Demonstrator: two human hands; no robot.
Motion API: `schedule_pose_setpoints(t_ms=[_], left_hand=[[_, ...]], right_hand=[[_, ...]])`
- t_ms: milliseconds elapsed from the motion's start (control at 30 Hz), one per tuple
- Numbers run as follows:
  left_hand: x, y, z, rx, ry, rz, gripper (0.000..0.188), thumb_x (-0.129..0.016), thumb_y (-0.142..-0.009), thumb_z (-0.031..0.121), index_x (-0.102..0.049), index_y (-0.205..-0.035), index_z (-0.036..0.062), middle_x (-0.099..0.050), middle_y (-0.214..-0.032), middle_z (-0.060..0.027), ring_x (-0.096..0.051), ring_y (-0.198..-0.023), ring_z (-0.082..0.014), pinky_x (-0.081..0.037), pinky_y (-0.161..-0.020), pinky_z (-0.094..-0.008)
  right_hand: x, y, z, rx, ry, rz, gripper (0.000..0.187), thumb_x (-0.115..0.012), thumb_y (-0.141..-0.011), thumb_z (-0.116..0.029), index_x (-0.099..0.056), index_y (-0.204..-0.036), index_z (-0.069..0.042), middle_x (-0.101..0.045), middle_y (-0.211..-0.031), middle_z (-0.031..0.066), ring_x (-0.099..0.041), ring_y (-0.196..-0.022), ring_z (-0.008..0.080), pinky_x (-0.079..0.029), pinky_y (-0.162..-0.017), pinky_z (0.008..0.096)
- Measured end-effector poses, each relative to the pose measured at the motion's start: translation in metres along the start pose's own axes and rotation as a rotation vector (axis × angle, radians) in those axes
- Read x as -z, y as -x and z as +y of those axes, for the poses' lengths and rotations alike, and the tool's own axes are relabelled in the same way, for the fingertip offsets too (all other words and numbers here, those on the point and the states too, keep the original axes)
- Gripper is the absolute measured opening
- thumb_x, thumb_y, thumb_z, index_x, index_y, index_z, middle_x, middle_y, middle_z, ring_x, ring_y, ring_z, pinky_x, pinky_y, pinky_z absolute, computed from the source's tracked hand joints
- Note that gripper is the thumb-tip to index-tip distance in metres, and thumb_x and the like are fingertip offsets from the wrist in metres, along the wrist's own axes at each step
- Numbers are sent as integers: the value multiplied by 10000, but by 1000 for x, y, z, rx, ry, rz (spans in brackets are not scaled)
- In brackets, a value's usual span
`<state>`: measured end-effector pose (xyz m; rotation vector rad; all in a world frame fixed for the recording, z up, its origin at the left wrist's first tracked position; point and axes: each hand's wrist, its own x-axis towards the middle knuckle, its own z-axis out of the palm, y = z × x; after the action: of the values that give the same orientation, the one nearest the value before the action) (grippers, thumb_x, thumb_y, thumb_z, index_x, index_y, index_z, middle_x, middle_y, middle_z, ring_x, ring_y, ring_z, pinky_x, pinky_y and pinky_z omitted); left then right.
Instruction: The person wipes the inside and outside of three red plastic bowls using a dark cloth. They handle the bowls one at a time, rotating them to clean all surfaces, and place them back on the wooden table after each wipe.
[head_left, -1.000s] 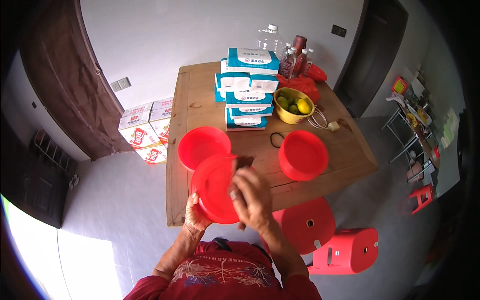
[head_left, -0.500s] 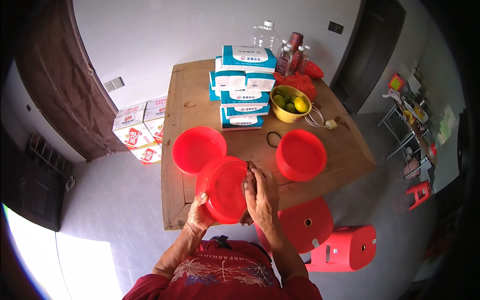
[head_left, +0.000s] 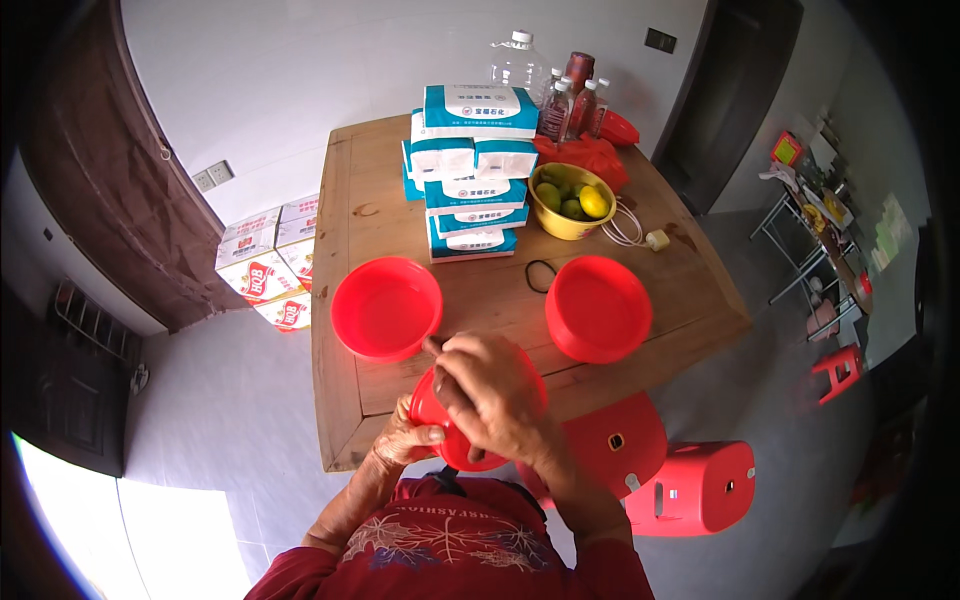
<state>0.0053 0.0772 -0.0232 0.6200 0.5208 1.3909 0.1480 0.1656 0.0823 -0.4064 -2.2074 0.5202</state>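
A red plastic basin (head_left: 456, 449) is held in front of me at the table's near edge. My left hand (head_left: 405, 437) grips its left rim, thumb over the edge. Bunched in my right hand (head_left: 490, 395) is a brown cloth (head_left: 455, 402), pressed against the basin; the hand hides much of the basin's middle. Two more red basins stand on the wooden table (head_left: 480, 320): the left basin (head_left: 386, 310) just beyond my hands, and the right basin (head_left: 598, 310) farther to the right.
Stacked tissue packs (head_left: 475, 192) stand behind the basins. Beside them are a yellow bowl (head_left: 563, 228) of green and yellow fruit, a white cable (head_left: 625, 232), a black band (head_left: 541, 276) and several bottles (head_left: 570, 112). Red stools (head_left: 705, 490) stand at the right; cartons (head_left: 262, 272) lie left.
My right hand and the cloth have moved from the basin's right side across to its left part. The held basin has shifted slightly down and right and turned.
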Motion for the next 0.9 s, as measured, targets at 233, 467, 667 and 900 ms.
schedule_pose_setpoints(t_ms=[233,467,667,900], left_hand=[[11,-6,-10,-2,77,36,461,-742,-670,34,-590,-1104,-3,-639,-1059,-109,-610,-986,-226,-484,-889,-402],[29,-11,-5,16,300,238,755,-749,-651,176,-403,-1305,27,-512,-1264,-131,-500,-1157,-292,-425,-973,-476],[1,-40,10,-40,389,341,673,-738,-720,305,-440,-1278,77,-520,-1256,-106,-495,-1155,-288,-410,-969,-513],[-21,-56,-4,-137,34,341,447,-686,-805,219,-501,-1179,60,-576,-1127,-91,-578,-991,-200,-512,-839,-389]], right_hand=[[10,15,64,-388,-643,-62,134,-530,-877,-76,-555,-978,8,-604,-923,90,-584,-800,164,-477,-687,286],[-10,72,89,-788,-1147,473,299,-514,-918,-208,-520,-1118,14,-576,-1080,109,-552,-1024,206,-413,-939,336],[-33,86,54,-600,-604,519,394,-444,-936,-175,-378,-1281,6,-449,-1201,100,-433,-1087,168,-329,-971,308],[-40,70,4,-73,128,318,388,-583,-814,-80,-502,-1179,24,-444,-1217,197,-483,-1062,361,-416,-887,436]])
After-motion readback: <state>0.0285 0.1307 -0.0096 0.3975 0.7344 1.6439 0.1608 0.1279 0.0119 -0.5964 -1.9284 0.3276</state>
